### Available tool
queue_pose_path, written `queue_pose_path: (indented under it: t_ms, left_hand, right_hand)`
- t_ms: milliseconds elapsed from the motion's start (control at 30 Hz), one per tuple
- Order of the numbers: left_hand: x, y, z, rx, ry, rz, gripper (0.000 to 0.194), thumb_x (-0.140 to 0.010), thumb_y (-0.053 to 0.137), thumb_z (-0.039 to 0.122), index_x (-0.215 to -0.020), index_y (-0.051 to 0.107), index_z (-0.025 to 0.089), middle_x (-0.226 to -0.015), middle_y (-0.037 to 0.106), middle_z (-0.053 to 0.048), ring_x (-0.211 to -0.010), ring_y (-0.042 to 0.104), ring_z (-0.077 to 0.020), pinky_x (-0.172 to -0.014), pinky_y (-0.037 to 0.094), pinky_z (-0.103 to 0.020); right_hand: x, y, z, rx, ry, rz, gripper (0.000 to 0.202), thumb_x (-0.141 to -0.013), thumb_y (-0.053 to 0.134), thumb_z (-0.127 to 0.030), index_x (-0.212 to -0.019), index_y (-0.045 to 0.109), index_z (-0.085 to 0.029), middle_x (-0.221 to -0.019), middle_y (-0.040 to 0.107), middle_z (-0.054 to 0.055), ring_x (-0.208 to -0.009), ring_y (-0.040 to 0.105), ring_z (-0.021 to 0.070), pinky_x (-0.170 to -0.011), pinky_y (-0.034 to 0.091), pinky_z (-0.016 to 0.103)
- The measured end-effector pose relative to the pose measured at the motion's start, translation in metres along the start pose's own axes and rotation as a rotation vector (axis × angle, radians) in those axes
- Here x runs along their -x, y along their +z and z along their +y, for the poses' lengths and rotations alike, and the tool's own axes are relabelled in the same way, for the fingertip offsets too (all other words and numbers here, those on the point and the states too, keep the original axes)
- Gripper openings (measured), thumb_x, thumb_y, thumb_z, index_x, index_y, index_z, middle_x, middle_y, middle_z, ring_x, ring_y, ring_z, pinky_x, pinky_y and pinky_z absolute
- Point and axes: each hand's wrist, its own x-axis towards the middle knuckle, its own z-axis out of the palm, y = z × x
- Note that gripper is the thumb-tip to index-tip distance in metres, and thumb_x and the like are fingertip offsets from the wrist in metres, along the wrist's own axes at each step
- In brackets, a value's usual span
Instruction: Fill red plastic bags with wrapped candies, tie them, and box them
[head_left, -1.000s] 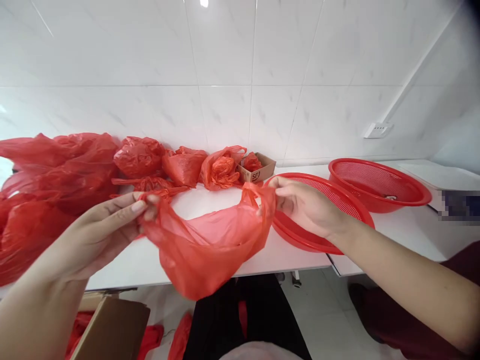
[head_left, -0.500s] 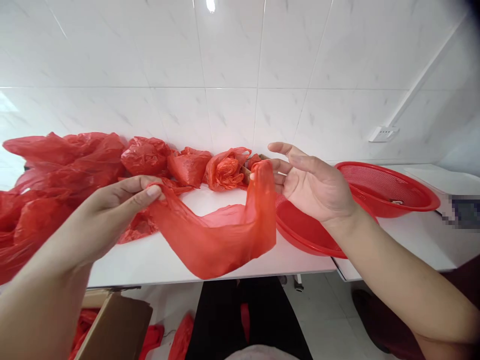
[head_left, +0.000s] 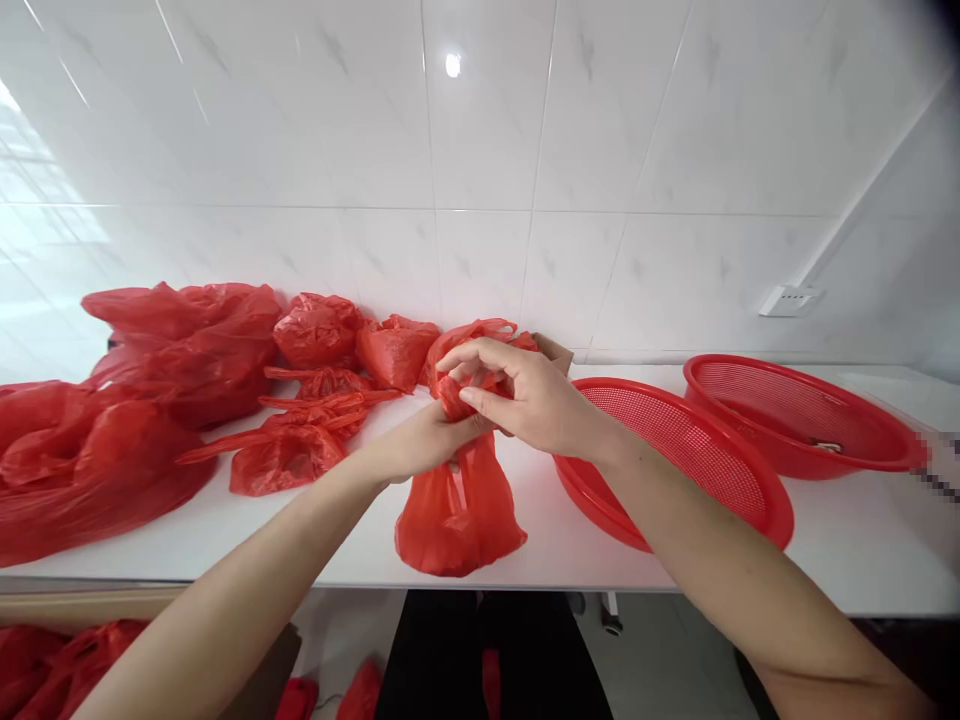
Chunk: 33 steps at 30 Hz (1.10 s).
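A red plastic bag [head_left: 460, 520] hangs over the front of the white table, its lower part spread out and its top gathered. My left hand [head_left: 420, 440] is closed around the bag's neck from the left. From above, my right hand [head_left: 536, 395] curls its fingers around the bunched top end, thumb pressed against it. The two hands meet there, and some of the fingertips are hidden. Whether the bag's bottom rests on the table I cannot tell.
Several filled red bags [head_left: 319, 330] line the wall, with larger ones [head_left: 97, 450] at the left. Flattened red bags [head_left: 289, 455] lie nearer. Two red plastic baskets [head_left: 675, 450] stand at the right. Below the table's left side, a cardboard box [head_left: 97, 603] holds more red bags.
The bag was stretched sideways between my hands and now hangs gathered. My hands have come together, and my right hand, formerly open-fingered, has closed on the bag's top.
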Motion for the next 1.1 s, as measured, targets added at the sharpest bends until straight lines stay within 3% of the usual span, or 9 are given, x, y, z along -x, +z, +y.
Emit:
queue_pose_path:
  t_ms: [133, 300, 500, 633, 733, 833, 933, 1000, 1100]
  left_hand:
    - [-0.005, -0.010, -0.012, 0.157, -0.123, 0.177, 0.042, -0.083, 0.059, 0.056, -0.081, 0.062, 0.014, -0.067, 0.050, 0.001, -0.052, 0.043, -0.0071, -0.043, 0.032, -0.018]
    - [-0.004, -0.018, -0.017, 0.214, -0.151, 0.100, 0.040, -0.083, 0.060, 0.056, -0.086, 0.061, 0.016, -0.064, 0.049, 0.003, -0.045, 0.034, -0.0048, -0.038, 0.030, -0.017]
    - [-0.006, -0.019, -0.022, 0.206, -0.097, 0.032, 0.038, -0.087, 0.056, 0.055, -0.084, 0.058, 0.017, -0.056, 0.045, 0.005, -0.042, 0.040, -0.0063, -0.039, 0.035, -0.018]
    - [-0.007, -0.023, -0.027, 0.232, -0.077, 0.007, 0.036, -0.090, 0.052, 0.052, -0.080, 0.054, 0.017, -0.053, 0.055, 0.002, -0.043, 0.051, -0.0103, -0.045, 0.044, -0.023]
    - [-0.003, -0.029, -0.024, 0.254, -0.045, -0.028, 0.031, -0.088, 0.058, 0.046, -0.083, 0.060, 0.016, -0.065, 0.062, -0.002, -0.054, 0.059, -0.0129, -0.054, 0.049, -0.025]
    - [0.002, -0.031, -0.018, 0.115, 0.009, -0.110, 0.020, -0.083, 0.065, 0.035, -0.081, 0.065, 0.015, -0.072, 0.063, -0.002, -0.061, 0.060, -0.0126, -0.063, 0.050, -0.026]
    - [0.005, -0.026, -0.015, -0.142, 0.052, -0.128, 0.011, -0.082, 0.064, 0.027, -0.084, 0.068, 0.017, -0.078, 0.065, -0.002, -0.067, 0.060, -0.0145, -0.067, 0.050, -0.028]
    - [0.005, -0.019, -0.018, -0.336, 0.133, -0.021, 0.007, -0.080, 0.059, 0.019, -0.081, 0.065, 0.019, -0.081, 0.066, -0.002, -0.073, 0.060, -0.0156, -0.070, 0.049, -0.028]
    - [0.005, -0.009, -0.030, -0.605, 0.286, 0.214, 0.020, -0.074, 0.047, 0.004, -0.076, 0.057, 0.021, -0.077, 0.063, 0.000, -0.072, 0.058, -0.0149, -0.068, 0.046, -0.026]
  right_hand:
    - [0.009, 0.006, 0.026, 0.023, 0.101, 0.018, 0.029, -0.085, 0.053, -0.017, -0.112, 0.056, -0.026, -0.102, 0.061, 0.001, -0.090, 0.060, 0.0138, -0.080, 0.050, 0.033]
    - [0.017, 0.010, 0.045, -0.056, 0.161, 0.065, 0.017, -0.084, 0.052, -0.017, -0.100, 0.052, -0.022, -0.084, 0.054, -0.002, -0.076, 0.056, 0.0105, -0.074, 0.050, 0.029]
    - [0.016, 0.020, 0.044, 0.021, 0.153, 0.093, 0.019, -0.082, 0.056, -0.019, -0.100, 0.051, -0.024, -0.093, 0.057, 0.000, -0.083, 0.056, 0.0125, -0.074, 0.049, 0.029]
    - [0.021, 0.024, 0.028, -0.074, 0.076, 0.230, 0.011, -0.084, 0.053, -0.016, -0.092, 0.048, -0.023, -0.087, 0.054, -0.001, -0.080, 0.054, 0.0118, -0.074, 0.049, 0.028]
    - [0.031, 0.024, 0.009, -0.100, -0.041, 0.115, 0.013, -0.085, 0.055, -0.016, -0.095, 0.052, -0.023, -0.091, 0.058, 0.001, -0.086, 0.057, 0.0134, -0.083, 0.049, 0.031]
    - [0.035, 0.027, 0.007, -0.086, -0.093, 0.142, 0.015, -0.089, 0.054, -0.020, -0.104, 0.056, -0.024, -0.105, 0.061, 0.003, -0.103, 0.056, 0.0159, -0.096, 0.044, 0.035]
    - [0.031, 0.035, 0.032, -0.169, 0.080, 0.221, 0.023, -0.097, 0.045, -0.034, -0.116, 0.053, -0.025, -0.110, 0.061, 0.004, -0.107, 0.056, 0.0162, -0.095, 0.043, 0.035]
    - [0.028, 0.044, 0.054, -0.250, 0.228, 0.164, 0.030, -0.099, 0.039, -0.043, -0.119, 0.052, -0.025, -0.100, 0.062, 0.003, -0.096, 0.059, 0.0158, -0.087, 0.047, 0.034]
    - [0.027, 0.057, 0.076, -0.449, 0.326, 0.102, 0.035, -0.098, 0.038, -0.048, -0.117, 0.052, -0.023, -0.081, 0.058, -0.001, -0.071, 0.057, 0.0130, -0.069, 0.048, 0.030]
